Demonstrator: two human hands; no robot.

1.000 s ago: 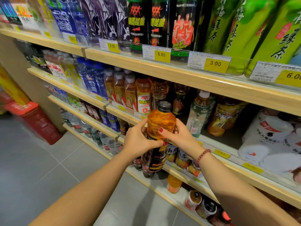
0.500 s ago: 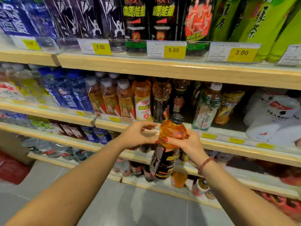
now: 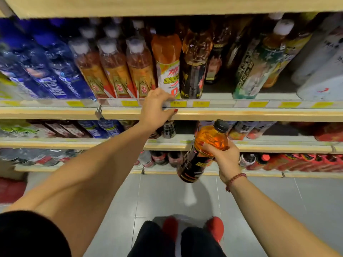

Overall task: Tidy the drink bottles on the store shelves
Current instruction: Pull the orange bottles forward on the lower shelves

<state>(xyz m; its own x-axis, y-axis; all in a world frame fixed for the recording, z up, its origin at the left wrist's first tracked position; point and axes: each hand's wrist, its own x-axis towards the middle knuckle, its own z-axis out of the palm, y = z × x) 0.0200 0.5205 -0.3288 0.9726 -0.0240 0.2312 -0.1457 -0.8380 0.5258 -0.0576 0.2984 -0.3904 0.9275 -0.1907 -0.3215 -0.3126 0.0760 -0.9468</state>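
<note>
My right hand (image 3: 223,157) grips an orange drink bottle (image 3: 202,151) with a black cap and a dark label, held tilted in front of the lower shelves. My left hand (image 3: 157,106) reaches up to the front rail of the middle shelf (image 3: 241,114), fingers apart, at the foot of an orange bottle with a white label (image 3: 168,65). It holds nothing. Right beside that one stands a dark-labelled amber bottle (image 3: 194,62). Behind and right of the amber bottle the shelf shows a dark gap.
Blue bottles (image 3: 48,71) and white-capped tea bottles (image 3: 115,65) fill the middle shelf to the left; green-labelled bottles (image 3: 259,67) and white packs (image 3: 323,71) stand right. Lower shelves (image 3: 259,147) hold more bottles. Grey floor tiles and my red shoes (image 3: 215,227) lie below.
My left hand has let go of the orange bottle and moved up to the middle shelf's front rail. The right hand alone now holds the bottle, lower down. The view has tilted downward.
</note>
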